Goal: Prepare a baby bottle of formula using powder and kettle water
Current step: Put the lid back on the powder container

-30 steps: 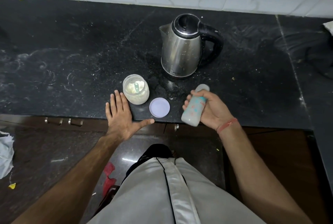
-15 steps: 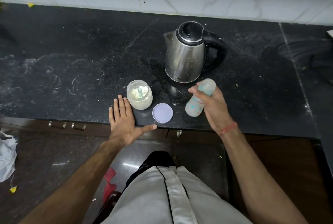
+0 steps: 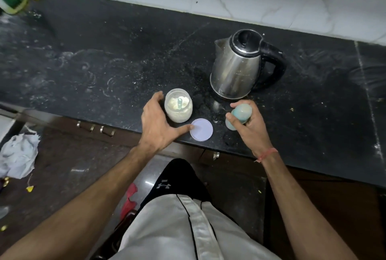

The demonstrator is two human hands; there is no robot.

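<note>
Since a moment ago my left hand (image 3: pixel 156 121) has lifted off the surface (image 3: pixel 104 61), fingers spread toward the powder jar (image 3: pixel 178 108); I should steady it while my right hand (image 3: pixel 248 124) keeps its curled grip around the baby bottle (image 3: pixel 239 115) near the kettle (image 3: pixel 238 67).

black counter (image 3: pixel 104 50), kettle (image 3: pixel 236 69), jar (image 3: pixel 178 111), lid (image 3: pixel 201 129)
</note>
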